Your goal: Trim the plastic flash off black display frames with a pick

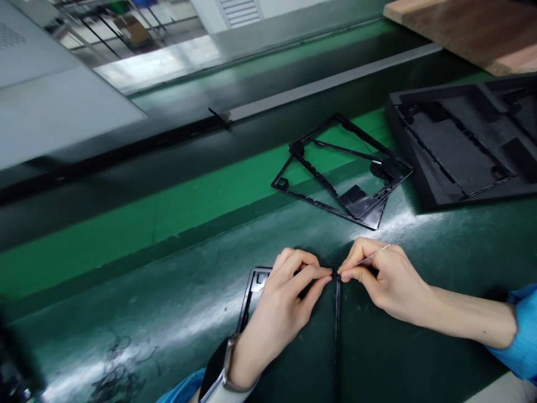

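Observation:
A thin black rectangular frame (pixel 338 330) lies on the green bench in front of me, partly hidden under my left hand (pixel 289 291). The left thumb and fingers pinch the frame at its far right corner. Right beside them, my right hand (pixel 381 280) is closed around a thin metal pin-like tool (pixel 377 253), whose back end sticks out above the knuckles. The tool's tip is hidden by the fingertips, which meet the same corner. Whether the right fingers also grip the frame, I cannot tell.
Beyond my hands, two similar black frames (pixel 323 178) overlap on the bench (pixel 188 313). At right, a dark foam tray (pixel 444 151) holds more frames, with a wooden board (pixel 470 33) behind it. Thin black scraps (pixel 117 364) lie at lower left. A white panel (pixel 59 95) stands at upper left.

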`<state>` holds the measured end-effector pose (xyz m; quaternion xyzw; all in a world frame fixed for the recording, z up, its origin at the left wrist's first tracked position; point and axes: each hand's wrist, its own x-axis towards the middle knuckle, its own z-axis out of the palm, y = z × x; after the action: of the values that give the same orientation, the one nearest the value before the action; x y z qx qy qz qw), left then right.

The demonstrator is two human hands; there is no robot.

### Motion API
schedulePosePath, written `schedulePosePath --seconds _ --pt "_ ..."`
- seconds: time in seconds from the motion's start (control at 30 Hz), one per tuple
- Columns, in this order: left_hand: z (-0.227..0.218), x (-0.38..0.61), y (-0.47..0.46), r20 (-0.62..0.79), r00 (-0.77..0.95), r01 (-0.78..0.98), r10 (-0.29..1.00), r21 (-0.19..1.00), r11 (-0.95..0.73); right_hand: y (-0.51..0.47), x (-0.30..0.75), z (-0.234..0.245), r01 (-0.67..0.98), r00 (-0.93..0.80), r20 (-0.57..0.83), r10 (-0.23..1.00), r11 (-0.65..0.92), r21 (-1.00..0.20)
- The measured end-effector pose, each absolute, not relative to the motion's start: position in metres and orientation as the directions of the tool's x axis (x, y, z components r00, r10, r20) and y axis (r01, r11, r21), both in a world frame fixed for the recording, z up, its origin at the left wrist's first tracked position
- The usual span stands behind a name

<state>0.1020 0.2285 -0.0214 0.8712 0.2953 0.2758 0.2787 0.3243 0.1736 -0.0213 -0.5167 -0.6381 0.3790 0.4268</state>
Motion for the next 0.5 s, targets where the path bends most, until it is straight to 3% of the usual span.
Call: schedulePosePath --seconds 0.5 --pt "-0.0222 0.1022 0.2289 0.316 0.666 0.363 0.676 0.655 -0.663 0.1750 0.3251 -0.0196 0.327 -0.101 0.102 0.990 0.130 -0.936"
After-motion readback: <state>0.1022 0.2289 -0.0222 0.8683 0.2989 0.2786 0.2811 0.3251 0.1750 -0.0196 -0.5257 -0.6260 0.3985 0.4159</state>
